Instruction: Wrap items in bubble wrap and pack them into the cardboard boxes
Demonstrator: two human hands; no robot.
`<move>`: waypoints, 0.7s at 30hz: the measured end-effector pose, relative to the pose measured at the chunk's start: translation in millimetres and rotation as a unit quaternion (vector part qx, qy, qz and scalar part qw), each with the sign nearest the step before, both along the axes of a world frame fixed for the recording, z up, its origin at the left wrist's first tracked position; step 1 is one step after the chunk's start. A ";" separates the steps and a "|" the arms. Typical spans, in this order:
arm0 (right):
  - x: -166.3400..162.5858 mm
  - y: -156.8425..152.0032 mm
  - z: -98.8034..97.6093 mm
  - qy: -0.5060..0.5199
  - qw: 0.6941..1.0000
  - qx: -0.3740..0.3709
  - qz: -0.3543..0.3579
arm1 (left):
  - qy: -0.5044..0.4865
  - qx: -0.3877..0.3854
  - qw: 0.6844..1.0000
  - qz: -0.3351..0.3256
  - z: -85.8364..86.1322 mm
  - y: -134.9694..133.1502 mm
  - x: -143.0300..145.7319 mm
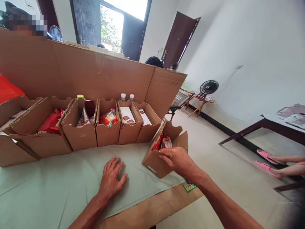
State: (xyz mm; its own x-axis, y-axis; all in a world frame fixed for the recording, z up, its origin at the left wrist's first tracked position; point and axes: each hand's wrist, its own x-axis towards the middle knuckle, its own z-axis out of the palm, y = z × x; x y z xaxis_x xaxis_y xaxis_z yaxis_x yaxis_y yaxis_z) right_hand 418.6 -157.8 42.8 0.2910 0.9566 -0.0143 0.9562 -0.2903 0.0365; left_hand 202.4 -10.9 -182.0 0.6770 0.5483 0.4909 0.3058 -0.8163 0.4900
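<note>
We have before us a table under a pale green, slightly creased cloth (78, 171). Across its far side stands a tall, flat brown cardboard panel (102, 73), and before it is a row of six open brown cardboard boxes (108, 135) with rough, notched rims. Near the table's right edge, just beside this row, one separate narrow brown cardboard box (156, 163) stands turned at an angle. Our right hand (177, 160) holds its near rim with bent fingers. Our left hand (111, 178) rests on the cloth, its grip wide. Inside the separate box we see glossy, crinkled red packets (166, 142).
</note>
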 end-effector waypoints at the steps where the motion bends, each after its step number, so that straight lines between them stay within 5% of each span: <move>1: -13.8 7.2 1.0 0.006 1.000 -0.004 0.000 | -0.026 -0.017 0.999 0.020 0.8 2.0 0.1; 5: -67.0 32.4 14.5 0.125 0.990 0.071 0.010 | -0.111 -0.113 0.984 0.080 8.7 12.7 -2.0; 8: -89.1 32.8 33.1 0.321 0.926 0.192 0.048 | -0.131 -0.179 0.970 0.101 18.1 20.0 -7.0; 11: -74.4 15.4 36.8 0.353 0.874 0.334 0.018 | -0.129 -0.196 0.966 0.107 30.7 20.4 -14.9; 14: -23.3 -5.5 8.5 0.311 0.796 0.513 -0.083 | -0.129 -0.231 0.960 0.093 44.8 8.9 -24.7; 17: 32.5 -16.4 -43.2 0.363 0.668 0.606 -0.234 | -0.130 -0.267 0.953 0.052 50.6 -14.9 -32.0; 21: 61.1 -6.7 -111.4 0.439 0.643 0.561 -0.282 | -0.100 -0.275 0.956 -0.003 36.6 -51.7 -29.2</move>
State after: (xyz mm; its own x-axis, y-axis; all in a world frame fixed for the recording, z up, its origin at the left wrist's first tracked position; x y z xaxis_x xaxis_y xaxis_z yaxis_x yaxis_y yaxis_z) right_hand 479.6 -164.5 -68.6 0.9466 0.2551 0.1970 0.1965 0.0275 -0.9801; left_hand 173.1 -62.6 -145.3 0.6033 0.7577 0.2489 0.1573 -0.4190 0.8942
